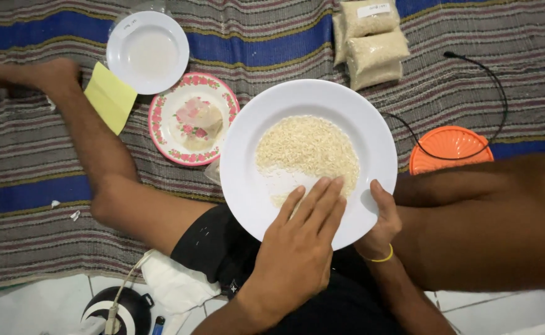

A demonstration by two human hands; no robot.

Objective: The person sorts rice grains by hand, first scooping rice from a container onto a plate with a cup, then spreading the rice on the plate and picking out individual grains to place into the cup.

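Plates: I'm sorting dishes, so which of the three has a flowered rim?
The middle plate, with pink flowers round its rim; the large rice plate and the small plate are plain white.

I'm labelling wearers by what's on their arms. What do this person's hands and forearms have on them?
Both forearms are bare, with no sleeves, gloves or rings in view. The right hand has a thin yellow band around its wrist. The left hand wears nothing at all.

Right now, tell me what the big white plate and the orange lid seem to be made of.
Big white plate: glossy, smooth, even white; probably melamine or glazed ceramic, the look leaves it open. Orange lid: likely plastic, judging by its bright uniform colour and moulded radial ribs.
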